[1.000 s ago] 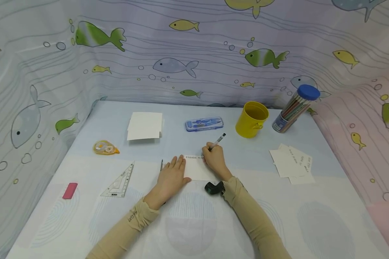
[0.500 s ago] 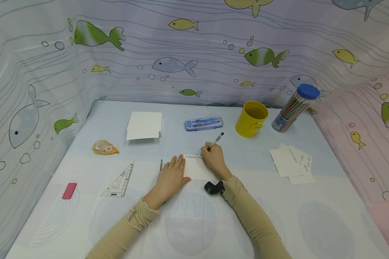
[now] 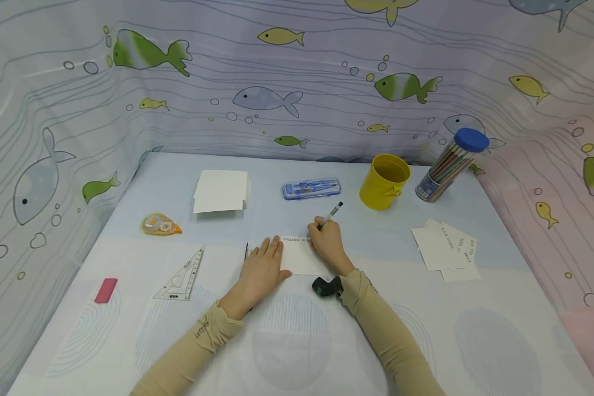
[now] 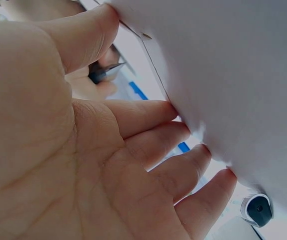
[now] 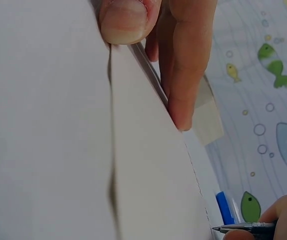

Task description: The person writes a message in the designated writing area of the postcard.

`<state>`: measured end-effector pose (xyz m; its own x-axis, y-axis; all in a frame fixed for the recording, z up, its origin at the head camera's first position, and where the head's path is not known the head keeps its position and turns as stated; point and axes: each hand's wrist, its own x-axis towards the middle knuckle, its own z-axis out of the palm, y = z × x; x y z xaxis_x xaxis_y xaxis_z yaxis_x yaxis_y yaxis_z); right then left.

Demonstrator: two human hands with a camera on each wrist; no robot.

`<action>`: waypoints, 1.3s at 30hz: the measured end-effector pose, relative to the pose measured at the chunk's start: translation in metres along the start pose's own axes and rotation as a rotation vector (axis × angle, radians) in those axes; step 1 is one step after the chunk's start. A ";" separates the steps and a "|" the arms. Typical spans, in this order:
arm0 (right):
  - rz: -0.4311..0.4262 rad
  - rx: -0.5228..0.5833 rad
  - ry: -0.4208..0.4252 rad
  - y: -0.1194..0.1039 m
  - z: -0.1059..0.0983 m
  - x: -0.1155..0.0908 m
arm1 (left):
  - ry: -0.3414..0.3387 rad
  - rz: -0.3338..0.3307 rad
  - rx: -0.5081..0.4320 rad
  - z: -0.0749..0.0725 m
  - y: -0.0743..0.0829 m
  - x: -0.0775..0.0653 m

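A small white paper card (image 3: 301,260) lies in front of the person, with a line of handwriting along its top edge. The left hand (image 3: 260,272) rests on the card's left side, fingers extended; in the left wrist view its fingertips (image 4: 158,112) touch the paper. Pinched in the right hand (image 3: 329,245) is a pen (image 3: 332,213), slanting up to the right, its tip at the end of the writing. The right wrist view shows the pen's silver tip (image 5: 223,228) against the card's edge. A thin dark stick-like item (image 3: 246,252) lies partly hidden beside the left hand.
Left: correction tape (image 3: 160,225), set square (image 3: 182,278), pink eraser (image 3: 106,290). Back: white card stack (image 3: 221,191), blue case (image 3: 312,189), yellow cup (image 3: 383,184), pencil tube (image 3: 447,168). Right: written cards (image 3: 443,250). A dark device (image 3: 326,287) is at the right wrist.
The pen and right hand shift very slightly at the top line, where the handwriting reaches a little further. The left hand stays in place on the card.
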<state>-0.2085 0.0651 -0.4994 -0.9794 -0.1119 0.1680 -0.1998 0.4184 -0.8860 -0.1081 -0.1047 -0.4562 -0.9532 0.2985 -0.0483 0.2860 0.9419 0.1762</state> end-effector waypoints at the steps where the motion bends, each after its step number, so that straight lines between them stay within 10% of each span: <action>1: 0.000 0.005 -0.001 0.000 0.000 0.000 | 0.000 0.000 -0.001 0.000 0.000 0.000; 39: 0.058 0.040 0.012 -0.001 -0.001 -0.002 | -0.011 -0.003 0.001 0.001 -0.001 -0.001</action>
<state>-0.2062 0.0660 -0.4984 -0.9897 -0.0774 0.1204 -0.1412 0.3880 -0.9108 -0.1076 -0.1060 -0.4573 -0.9529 0.2976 -0.0591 0.2836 0.9428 0.1751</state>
